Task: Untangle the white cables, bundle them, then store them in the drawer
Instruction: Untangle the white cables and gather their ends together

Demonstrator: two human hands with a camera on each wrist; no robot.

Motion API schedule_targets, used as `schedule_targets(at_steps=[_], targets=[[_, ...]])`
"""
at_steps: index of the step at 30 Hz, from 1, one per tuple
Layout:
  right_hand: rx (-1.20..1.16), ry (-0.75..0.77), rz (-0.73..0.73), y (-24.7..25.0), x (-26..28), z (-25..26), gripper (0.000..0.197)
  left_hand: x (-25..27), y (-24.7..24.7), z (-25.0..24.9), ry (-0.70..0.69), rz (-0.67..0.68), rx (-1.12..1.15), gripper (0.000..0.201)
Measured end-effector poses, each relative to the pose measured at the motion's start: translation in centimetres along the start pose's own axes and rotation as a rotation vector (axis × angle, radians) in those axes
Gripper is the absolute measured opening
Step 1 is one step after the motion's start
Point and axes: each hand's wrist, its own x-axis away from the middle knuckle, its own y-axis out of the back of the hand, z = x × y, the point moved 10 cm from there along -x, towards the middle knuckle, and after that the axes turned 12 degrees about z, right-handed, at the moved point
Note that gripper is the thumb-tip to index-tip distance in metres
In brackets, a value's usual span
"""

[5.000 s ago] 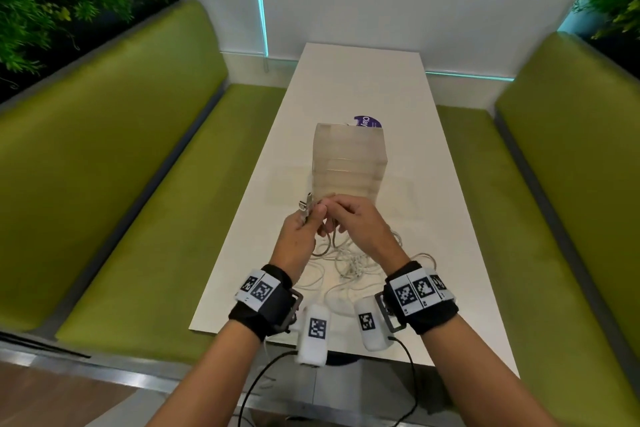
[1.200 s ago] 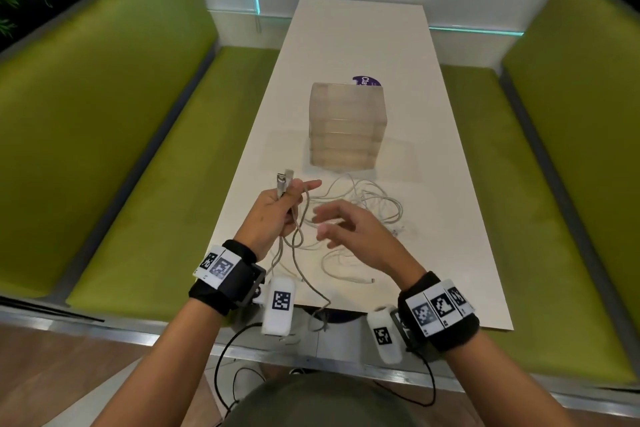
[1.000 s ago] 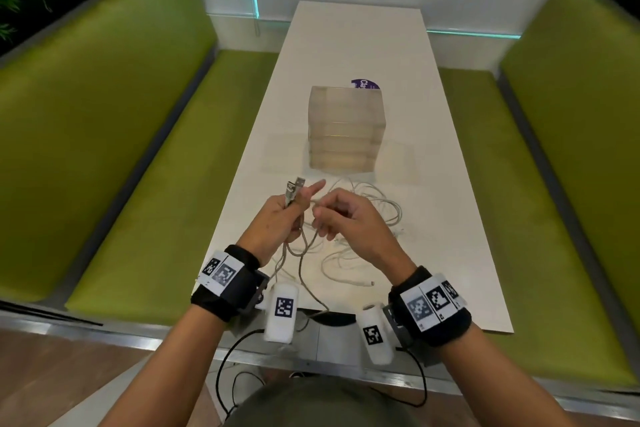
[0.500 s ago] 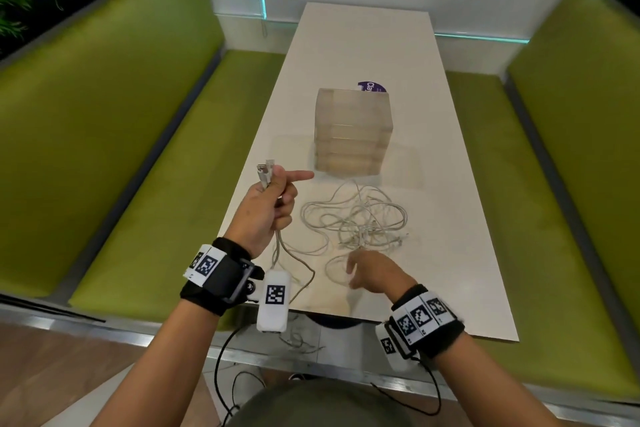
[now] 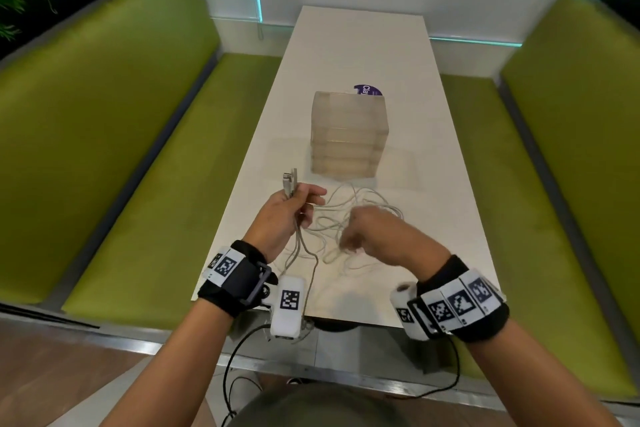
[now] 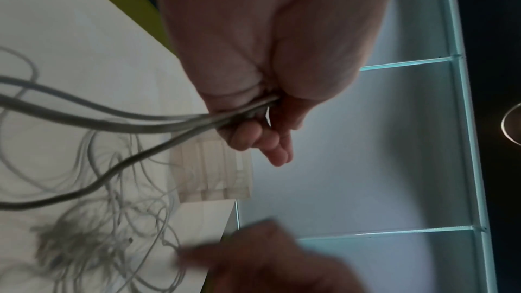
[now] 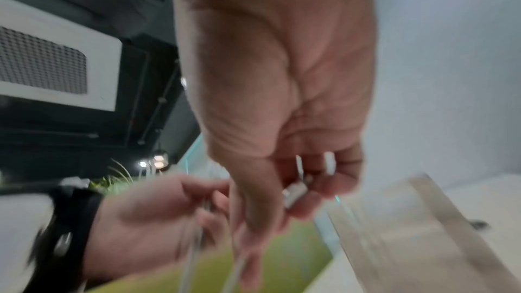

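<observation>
Above the table, both hands pinch white cables (tangled).

Bright even light; blurred wrist views.

Your cables sprawl near the table's near edge, the drawer unit just behind them, mid-table.
</observation>
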Motion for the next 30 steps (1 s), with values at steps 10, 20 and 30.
schedule_targets(at_steps=[10,20,30], targets=[[-0.515,0.168,-0.505,7.7,1.9,1.1,0.032,-0.3,-4.5,1.0,0.047,0.118,0.205,0.040],[-0.842,0.196,-0.775,6.9,2.7,-1.2,0.027,0.4,-5.1,0.2,-0.032,0.287,0.188,0.044],[-0.779,0.158,0.054,-3.0,-2.0,-0.1,0.022,-0.1,-1.6,-1.8,-0.116,0.078,0.258,0.027]])
